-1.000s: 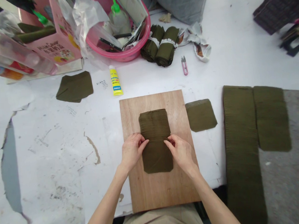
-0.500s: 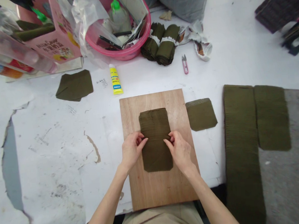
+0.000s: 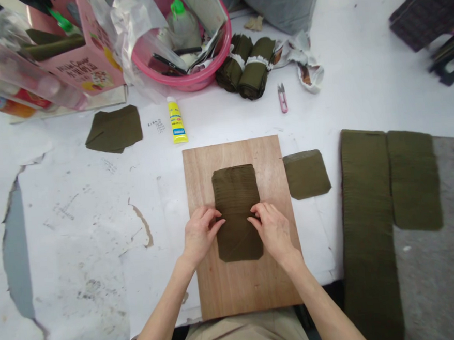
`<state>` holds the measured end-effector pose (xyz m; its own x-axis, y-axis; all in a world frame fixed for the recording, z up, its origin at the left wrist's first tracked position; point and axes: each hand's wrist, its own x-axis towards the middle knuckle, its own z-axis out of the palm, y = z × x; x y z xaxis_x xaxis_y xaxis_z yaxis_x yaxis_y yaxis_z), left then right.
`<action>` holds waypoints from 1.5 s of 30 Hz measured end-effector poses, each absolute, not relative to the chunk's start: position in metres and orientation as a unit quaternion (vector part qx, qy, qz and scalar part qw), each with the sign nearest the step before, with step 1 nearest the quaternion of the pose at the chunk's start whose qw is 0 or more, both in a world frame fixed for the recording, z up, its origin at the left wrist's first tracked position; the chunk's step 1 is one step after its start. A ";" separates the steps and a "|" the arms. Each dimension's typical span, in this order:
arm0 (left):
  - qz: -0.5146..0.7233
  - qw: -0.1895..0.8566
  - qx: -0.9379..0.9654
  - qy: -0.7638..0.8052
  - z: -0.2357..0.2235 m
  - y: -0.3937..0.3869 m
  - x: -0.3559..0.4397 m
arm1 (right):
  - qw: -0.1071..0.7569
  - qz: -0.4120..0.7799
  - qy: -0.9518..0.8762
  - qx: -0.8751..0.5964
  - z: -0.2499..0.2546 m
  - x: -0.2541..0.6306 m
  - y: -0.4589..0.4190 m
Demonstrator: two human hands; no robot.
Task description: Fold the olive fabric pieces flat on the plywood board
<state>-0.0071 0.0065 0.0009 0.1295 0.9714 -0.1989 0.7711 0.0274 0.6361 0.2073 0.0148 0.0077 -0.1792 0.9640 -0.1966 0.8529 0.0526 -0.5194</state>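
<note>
A stack of olive-green fabric pieces (image 3: 236,190) lies on a wooden board (image 3: 251,287), its upper part showing many close layered edges. My left hand (image 3: 201,233) pinches the left edge of the top piece about halfway down, thumb and fingers nearly together. Opposite it, my right hand (image 3: 273,230) pinches the right edge at the same height. Just right of the board is a single olive fabric piece (image 3: 308,174) with a shiny strip along its top edge.
Behind the board are a yellow glue tube (image 3: 177,122), pink thread snips (image 3: 282,99), tied fabric rolls (image 3: 258,69) and a pink basin (image 3: 193,81). More fabric pieces (image 3: 116,130) lie at left. Overlapped rows of olive fabric (image 3: 368,222) cover part of a grey board (image 3: 444,279) at right.
Both hands have slid slightly toward me along the fabric's side edges, and the fingers have come a little further in over it. The stack and board stay in place.
</note>
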 end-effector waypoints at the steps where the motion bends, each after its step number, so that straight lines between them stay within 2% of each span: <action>1: 0.154 0.322 0.680 0.640 0.001 0.007 -0.007 | 0.095 0.275 -0.719 -0.631 0.008 0.208 0.016; 18: 0.153 0.332 0.669 0.647 0.001 0.011 -0.006 | 0.120 0.276 -0.713 -0.634 0.005 0.209 0.016; 32: 0.151 0.336 0.667 0.647 0.003 0.012 -0.006 | 0.108 0.286 -0.698 -0.648 0.009 0.208 0.017; 39: 0.151 0.336 0.670 0.644 0.001 0.012 -0.007 | 0.147 0.291 -0.671 -0.666 0.009 0.210 0.021; 45: 0.134 0.316 0.692 0.635 0.002 0.012 -0.006 | 0.122 0.266 -0.686 -0.666 0.006 0.211 0.035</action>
